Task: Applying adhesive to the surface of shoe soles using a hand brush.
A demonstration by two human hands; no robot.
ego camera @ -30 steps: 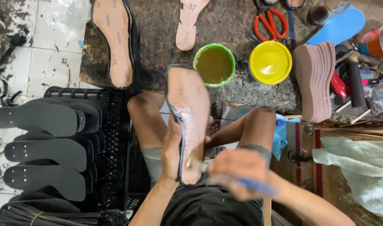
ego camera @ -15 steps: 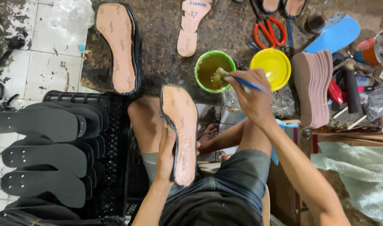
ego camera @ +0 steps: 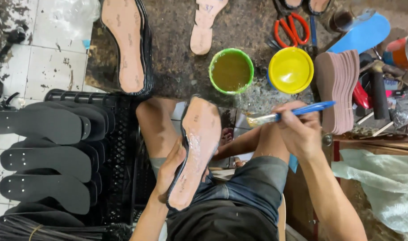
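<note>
- left hand (ego camera: pixel 170 172): fingers clasp the tan sole (ego camera: pixel 196 151) over the lap.
- right hand (ego camera: pixel 297 131): fingers grip the blue-handled brush (ego camera: pixel 286 114), near the green glue bowl (ego camera: pixel 231 70).

The left hand (ego camera: pixel 170 172) holds a sandal sole (ego camera: pixel 196 151); the right hand (ego camera: pixel 297 131) holds a blue-handled brush (ego camera: pixel 286 114).

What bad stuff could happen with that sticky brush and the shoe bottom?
The brush in the right hand hangs over the bare knee with wet bristles, so glue might drip on skin or shorts. The left hand grips the sole right at its edge, beside the shiny wet patch, so fingers could get sticky. The green pot of glue stands open near the worktop's edge, where an elbow or the sole might tip it.
</note>
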